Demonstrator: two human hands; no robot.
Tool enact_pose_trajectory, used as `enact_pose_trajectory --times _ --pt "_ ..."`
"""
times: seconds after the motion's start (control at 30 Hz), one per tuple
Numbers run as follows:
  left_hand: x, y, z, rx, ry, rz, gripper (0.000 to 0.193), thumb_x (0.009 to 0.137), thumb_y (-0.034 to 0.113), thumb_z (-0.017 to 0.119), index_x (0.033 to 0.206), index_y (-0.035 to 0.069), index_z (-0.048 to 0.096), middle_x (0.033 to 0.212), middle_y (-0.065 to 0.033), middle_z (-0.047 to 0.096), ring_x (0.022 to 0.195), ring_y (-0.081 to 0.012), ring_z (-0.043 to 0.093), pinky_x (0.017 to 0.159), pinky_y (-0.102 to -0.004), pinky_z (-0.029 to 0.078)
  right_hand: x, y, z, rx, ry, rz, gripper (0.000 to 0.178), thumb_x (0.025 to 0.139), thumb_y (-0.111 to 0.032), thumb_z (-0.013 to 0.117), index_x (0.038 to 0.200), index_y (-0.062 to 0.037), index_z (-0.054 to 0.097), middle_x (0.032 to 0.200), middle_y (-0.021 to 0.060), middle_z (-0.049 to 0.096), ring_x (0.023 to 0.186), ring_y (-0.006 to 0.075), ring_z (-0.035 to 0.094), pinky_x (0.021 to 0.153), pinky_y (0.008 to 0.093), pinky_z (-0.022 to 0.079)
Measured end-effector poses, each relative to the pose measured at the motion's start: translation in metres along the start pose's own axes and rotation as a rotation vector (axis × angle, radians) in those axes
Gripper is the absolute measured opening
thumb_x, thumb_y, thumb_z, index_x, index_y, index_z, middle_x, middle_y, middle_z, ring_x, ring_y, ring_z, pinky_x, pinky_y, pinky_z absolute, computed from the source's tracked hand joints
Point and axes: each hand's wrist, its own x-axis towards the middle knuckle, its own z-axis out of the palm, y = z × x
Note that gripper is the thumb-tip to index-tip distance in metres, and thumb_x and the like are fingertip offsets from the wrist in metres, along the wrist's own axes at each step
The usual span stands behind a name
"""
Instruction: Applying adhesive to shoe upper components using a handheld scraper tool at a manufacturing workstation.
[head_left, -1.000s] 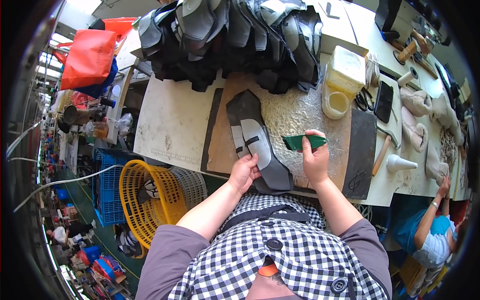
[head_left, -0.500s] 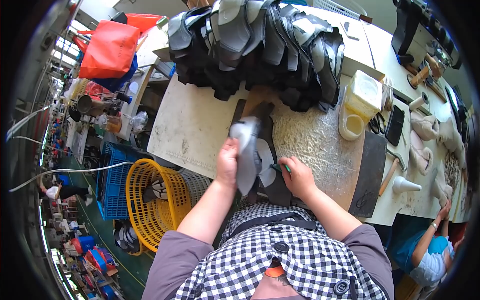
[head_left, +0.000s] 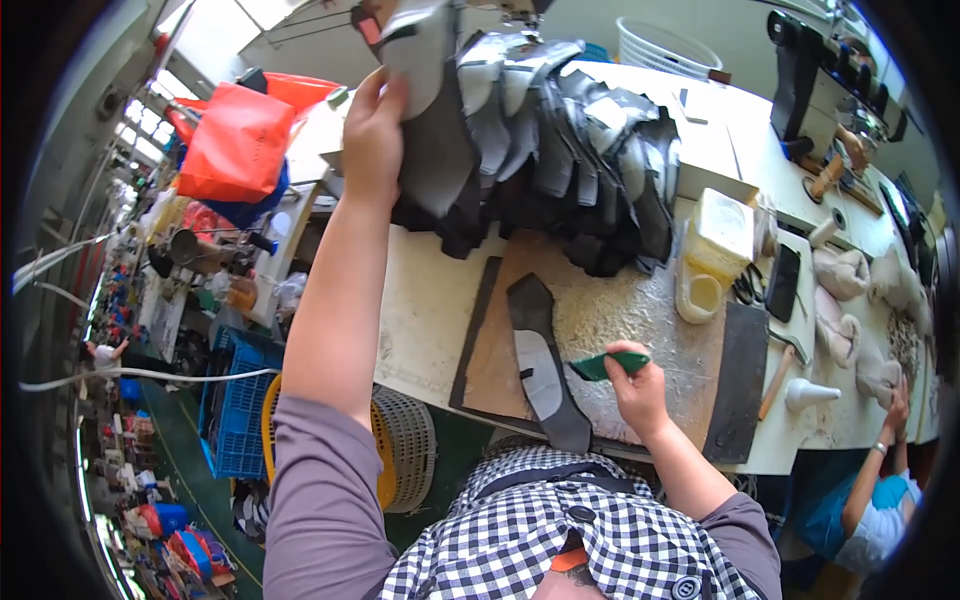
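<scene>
My left hand point(head_left: 374, 140) is stretched out to the far left of the bench, its fingers closed on the edge of a dark grey shoe upper piece point(head_left: 437, 130) with a pale patch. That piece is held up against a hanging row of similar shoe upper pieces point(head_left: 560, 150). Over the work board, my right hand point(head_left: 637, 388) pinches a green flat spreader point(head_left: 608, 366). Left of the spreader, another dark shoe upper piece point(head_left: 548, 375) with a light grey patch lies flat on the board point(head_left: 500, 350).
A yellowish glue tub point(head_left: 720, 235), a phone point(head_left: 787, 275), a hammer point(head_left: 778, 380) and a white nozzle cap point(head_left: 810, 394) stand or lie to the right. Yellow point(head_left: 385, 450) and blue point(head_left: 240, 420) baskets are on the floor at left. A co-worker's arm point(head_left: 868, 480) shows at lower right.
My left hand has gone from the board up to the hanging row with the shoe upper piece. My right hand has lifted slightly rightward with the spreader, away from the piece lying there.
</scene>
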Motion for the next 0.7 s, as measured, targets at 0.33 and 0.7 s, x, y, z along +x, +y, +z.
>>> enact_pose_trajectory --times 0.33,0.7 --pt "-0.101 -0.074 0.042 0.125 0.109 0.256 0.027 0.089 0.007 0.06 0.115 0.004 0.055 0.111 -0.0083 0.052 0.098 -0.0147 0.051 0.084 -0.0277 0.045 0.069 0.024 -0.113 -0.455 0.566 -0.085 0.018 0.088 -0.012 0.064 0.106 -0.0099 0.06 0.085 0.0096 0.065 0.075 0.0154 0.063 0.069 0.027 0.048" --pt "-0.296 -0.139 -0.023 0.26 -0.361 -0.954 0.047 0.087 0.018 0.063 0.125 -0.003 0.044 0.079 -0.0083 0.058 0.065 -0.0151 0.06 0.054 -0.0271 0.049 0.055 0.059 -0.089 0.013 0.294 0.377 0.017 0.091 -0.011 0.058 0.107 -0.0102 0.054 0.085 0.0008 0.058 0.068 0.0087 0.059 0.05 0.0212 0.05"
